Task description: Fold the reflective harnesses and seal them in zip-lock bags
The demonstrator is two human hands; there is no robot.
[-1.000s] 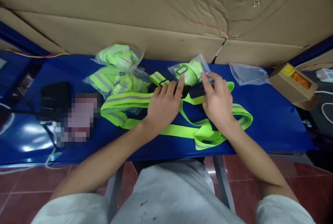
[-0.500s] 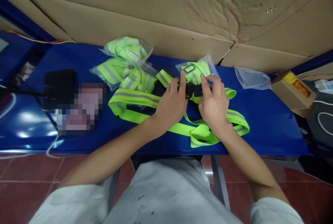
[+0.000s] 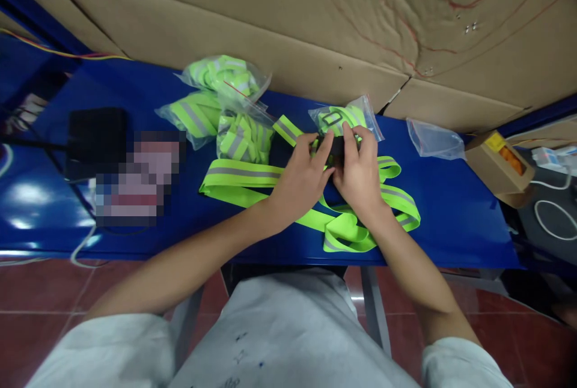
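Observation:
Both hands meet over a black plastic buckle [image 3: 336,146] on a neon yellow-green reflective strap [image 3: 246,170]. My left hand [image 3: 298,176] is closed on the buckle's left side, its fingers bent. From the right, my right hand [image 3: 362,175] grips the same buckle, fingertips close to those of the left. Fingers cover much of the buckle, so whether its halves are joined is hidden. Loops of the strap spread over the blue table [image 3: 455,214] on either side of the hands and under the wrists. Just beyond the fingers lies a clear bag [image 3: 345,116] with a folded strap inside.
Several clear bags of folded straps [image 3: 246,139] lie at back left. A flat clear bag [image 3: 435,139] and an opened cardboard box [image 3: 498,163] are at right. Left stands a black device [image 3: 97,136] with cables. Cardboard sheeting [image 3: 252,27] walls the back.
My hands have drawn closer together around the buckle, the right one shifting left. The strap's right-hand loops moved slightly left. The whole view has shifted a little.

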